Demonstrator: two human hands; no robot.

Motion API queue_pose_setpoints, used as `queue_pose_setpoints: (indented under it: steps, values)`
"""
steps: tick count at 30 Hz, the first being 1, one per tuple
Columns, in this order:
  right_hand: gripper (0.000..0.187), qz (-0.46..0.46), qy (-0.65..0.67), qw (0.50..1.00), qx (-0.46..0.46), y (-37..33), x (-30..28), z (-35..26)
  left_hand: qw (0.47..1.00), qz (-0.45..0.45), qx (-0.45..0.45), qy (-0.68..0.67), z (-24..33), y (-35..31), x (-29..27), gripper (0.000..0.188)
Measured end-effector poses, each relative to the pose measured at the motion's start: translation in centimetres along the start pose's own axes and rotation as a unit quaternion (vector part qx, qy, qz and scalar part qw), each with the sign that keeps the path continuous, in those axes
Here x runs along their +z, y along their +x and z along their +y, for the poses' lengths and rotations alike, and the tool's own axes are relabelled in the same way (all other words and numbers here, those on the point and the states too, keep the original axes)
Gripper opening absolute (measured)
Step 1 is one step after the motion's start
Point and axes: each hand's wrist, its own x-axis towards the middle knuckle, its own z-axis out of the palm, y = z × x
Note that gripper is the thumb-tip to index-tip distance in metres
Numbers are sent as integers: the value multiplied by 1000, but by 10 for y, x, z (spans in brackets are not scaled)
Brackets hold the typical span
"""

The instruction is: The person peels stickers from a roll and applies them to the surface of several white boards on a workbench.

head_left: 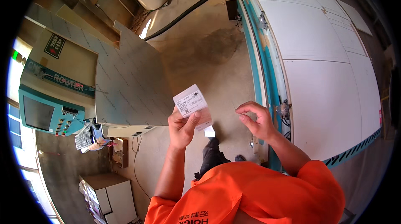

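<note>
My left hand (182,130) is closed on a strip of white printed labels (190,100), with the thumb pressed over its front. The strip's lower part passes behind the thumb, and its pale loose end (209,131) hangs above my dark shoe. Off to the right of the labels, my right hand (260,120) is raised with its fingers bent. A small gap shows between its thumb and forefinger, and I see nothing held there. The right hand is close to the teal frame (273,78) of a machine bed but looks apart from it.
White panels (321,86) lie on the bed at right. At left are a large grey sheet (129,82), a teal control console (50,111) and a keyboard (85,138). A black hose (184,17) crosses the floor ahead; a cabinet (119,199) stands at lower left.
</note>
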Motion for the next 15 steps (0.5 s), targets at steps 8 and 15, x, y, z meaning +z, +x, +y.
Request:
queue_pose_setpoints:
  steps: [8, 15]
  values:
    - [10, 69, -107, 992, 13, 180, 21, 36, 986, -110, 50, -111, -62, 219, -62, 16]
    - [15, 171, -158, 972, -5, 317, -6, 88, 968, -197, 49, -150, -91, 410, -65, 15]
